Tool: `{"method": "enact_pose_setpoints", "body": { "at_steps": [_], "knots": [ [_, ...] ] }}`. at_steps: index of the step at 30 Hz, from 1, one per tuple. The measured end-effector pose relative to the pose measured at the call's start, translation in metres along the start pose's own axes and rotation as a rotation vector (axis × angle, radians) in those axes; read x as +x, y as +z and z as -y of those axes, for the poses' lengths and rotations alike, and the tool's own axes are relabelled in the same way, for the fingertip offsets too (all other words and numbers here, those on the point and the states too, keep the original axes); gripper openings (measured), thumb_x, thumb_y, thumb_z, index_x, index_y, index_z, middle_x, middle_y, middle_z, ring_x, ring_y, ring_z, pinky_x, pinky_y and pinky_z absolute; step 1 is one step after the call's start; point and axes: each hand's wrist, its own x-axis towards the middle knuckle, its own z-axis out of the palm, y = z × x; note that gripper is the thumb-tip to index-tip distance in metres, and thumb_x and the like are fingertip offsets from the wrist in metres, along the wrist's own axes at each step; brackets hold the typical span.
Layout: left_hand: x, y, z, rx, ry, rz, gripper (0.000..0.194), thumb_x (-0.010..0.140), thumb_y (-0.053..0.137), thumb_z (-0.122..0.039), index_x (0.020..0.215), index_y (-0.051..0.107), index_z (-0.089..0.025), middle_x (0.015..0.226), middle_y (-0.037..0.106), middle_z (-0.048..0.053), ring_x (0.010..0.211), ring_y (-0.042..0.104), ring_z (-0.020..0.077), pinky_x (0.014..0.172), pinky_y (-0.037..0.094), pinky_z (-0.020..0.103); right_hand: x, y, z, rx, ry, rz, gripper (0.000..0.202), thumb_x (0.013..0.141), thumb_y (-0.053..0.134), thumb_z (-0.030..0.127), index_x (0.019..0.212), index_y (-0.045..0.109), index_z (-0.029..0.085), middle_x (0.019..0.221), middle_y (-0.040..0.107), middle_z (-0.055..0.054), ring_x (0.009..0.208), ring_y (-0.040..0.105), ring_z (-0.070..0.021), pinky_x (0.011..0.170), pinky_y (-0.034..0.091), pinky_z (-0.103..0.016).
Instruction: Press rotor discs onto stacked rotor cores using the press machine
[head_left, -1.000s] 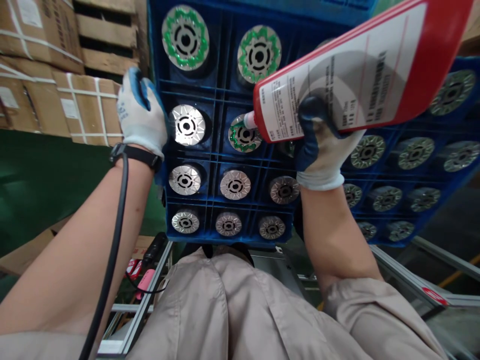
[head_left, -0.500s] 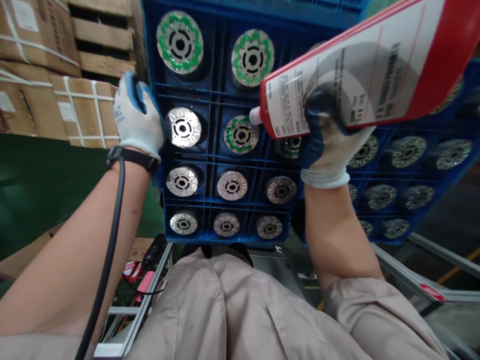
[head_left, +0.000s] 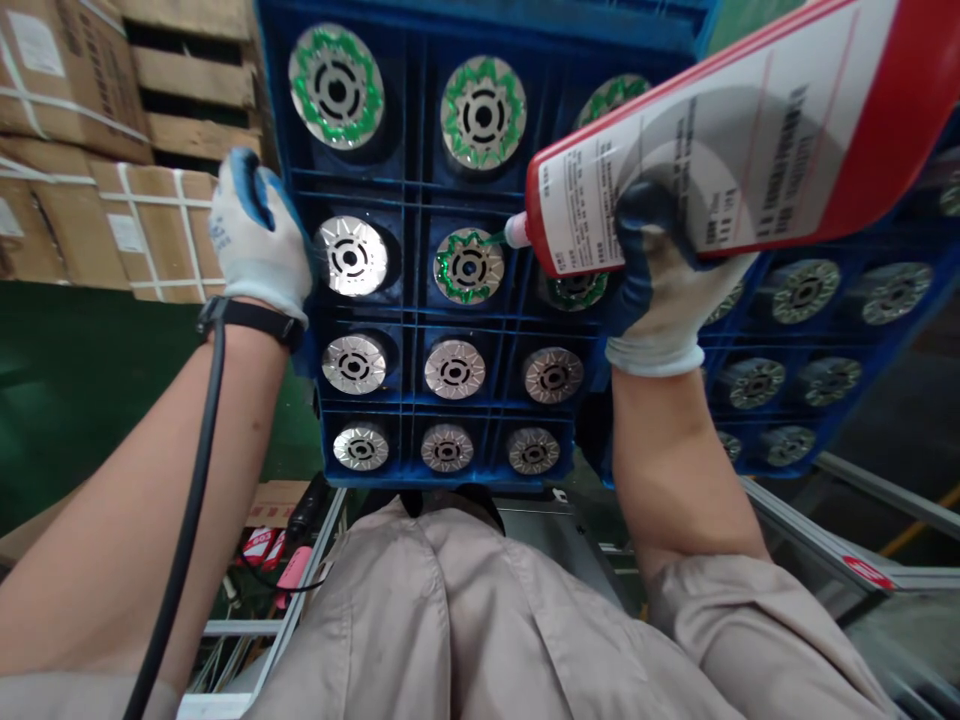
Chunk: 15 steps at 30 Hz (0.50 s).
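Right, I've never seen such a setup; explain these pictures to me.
No machine here, but a person, wearing the camera on the head; every picture looks forward and down from there. The gloved right hand grips a red bottle with a white label; a green strand runs from its nozzle to a slotted metal core. The gloved left hand is at the left edge of a blue compartment tray. In it stand more such cores, some ringed in green, others bare. Strapped cardboard boxes lie further left.
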Motion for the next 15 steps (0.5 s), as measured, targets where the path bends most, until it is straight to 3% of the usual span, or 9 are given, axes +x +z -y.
{"method": "enact_pose_setpoints", "body": {
  "at_steps": [3,5,10,12,15],
  "knots": [
    [0.002,0.0,0.004,-0.01,0.003,-0.007,0.04,0.099,0.047,-0.018,0.137,0.056,-0.01,0.138,0.06,0.013,0.135,0.055,0.0278,0.127,0.035,0.049,0.001,0.003,0.006,0.014,-0.136,-0.047,0.083,0.049,0.098,0.049,0.113,0.053,0.02,0.13,0.064,-0.009,0.121,0.07,-0.0331,0.115,0.048,-0.062],
    [0.003,0.0,0.004,-0.03,0.008,-0.019,0.038,0.099,0.048,-0.017,0.136,0.057,-0.011,0.138,0.06,0.012,0.134,0.056,0.0268,0.127,0.036,0.049,0.002,0.004,0.008,0.014,-0.182,-0.071,0.084,0.05,0.097,0.051,0.114,0.053,0.02,0.125,0.066,-0.008,0.117,0.072,-0.0307,0.113,0.051,-0.059],
    [0.005,-0.001,-0.003,-0.033,-0.018,-0.035,0.038,0.099,0.048,-0.014,0.136,0.057,-0.013,0.139,0.061,0.011,0.134,0.057,0.0247,0.128,0.034,0.047,0.0,-0.001,0.006,-0.015,-0.198,-0.115,0.093,0.05,0.096,0.055,0.123,0.051,0.02,0.119,0.064,-0.006,0.123,0.069,-0.0341,0.117,0.044,-0.064],
    [0.006,-0.003,-0.006,-0.014,-0.043,-0.012,0.039,0.1,0.047,-0.013,0.138,0.055,-0.011,0.142,0.059,0.011,0.136,0.056,0.0243,0.129,0.034,0.046,-0.002,-0.004,0.008,-0.028,-0.176,-0.099,0.092,0.051,0.095,0.057,0.122,0.05,0.021,0.125,0.061,-0.008,0.126,0.067,-0.0351,0.118,0.042,-0.065],
    [0.009,-0.007,-0.009,0.0,-0.068,0.017,0.04,0.101,0.046,-0.014,0.14,0.053,-0.011,0.144,0.058,0.011,0.139,0.054,0.023,0.131,0.03,0.043,-0.004,-0.008,0.013,-0.066,-0.137,-0.078,0.098,0.05,0.094,0.059,0.127,0.047,0.022,0.142,0.054,-0.011,0.143,0.052,-0.0373,0.123,0.036,-0.063]
  ]
}}
